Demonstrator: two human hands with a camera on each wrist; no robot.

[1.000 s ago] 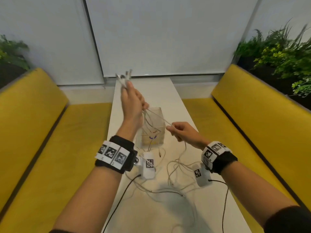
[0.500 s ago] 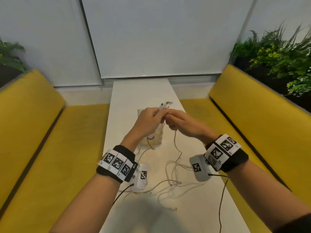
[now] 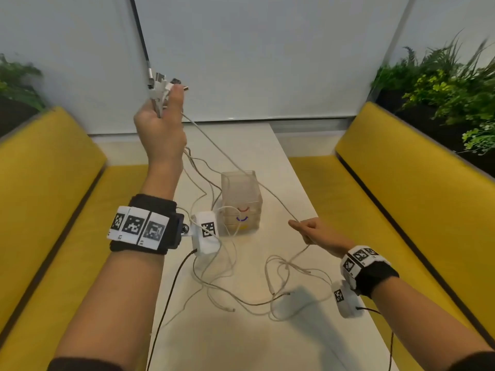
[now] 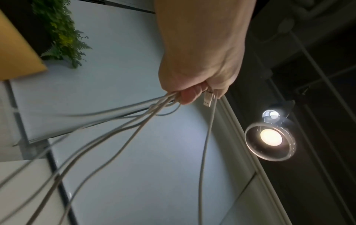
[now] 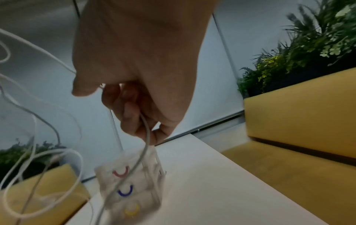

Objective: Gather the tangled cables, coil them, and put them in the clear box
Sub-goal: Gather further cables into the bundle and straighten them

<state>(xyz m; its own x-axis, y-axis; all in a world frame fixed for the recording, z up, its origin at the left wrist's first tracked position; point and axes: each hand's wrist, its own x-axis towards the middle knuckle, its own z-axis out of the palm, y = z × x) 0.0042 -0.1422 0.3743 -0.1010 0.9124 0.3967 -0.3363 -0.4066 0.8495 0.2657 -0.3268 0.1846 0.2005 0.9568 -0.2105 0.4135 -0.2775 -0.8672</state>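
My left hand (image 3: 163, 121) is raised high at the left and grips a bunch of white cable ends with USB plugs (image 3: 160, 85); the left wrist view shows the strands (image 4: 134, 121) fanning out from the fist (image 4: 194, 91). One taut white cable (image 3: 241, 171) runs from it down over the clear box (image 3: 241, 202) to my right hand (image 3: 313, 232), which pinches it low at the right. In the right wrist view the cable (image 5: 145, 137) passes through the curled fingers (image 5: 131, 112). The rest of the white cables (image 3: 267, 287) lie tangled on the table.
The narrow white table (image 3: 267, 145) runs away from me between two yellow benches (image 3: 401, 183). Plants (image 3: 442, 84) stand behind both benches. Black wrist-camera leads (image 3: 171, 285) hang over the near table edge.
My hands were together above the box half a second ago. Now the left hand has risen up and left with the plug ends, and the right has dropped right, sliding along the stretched cable.
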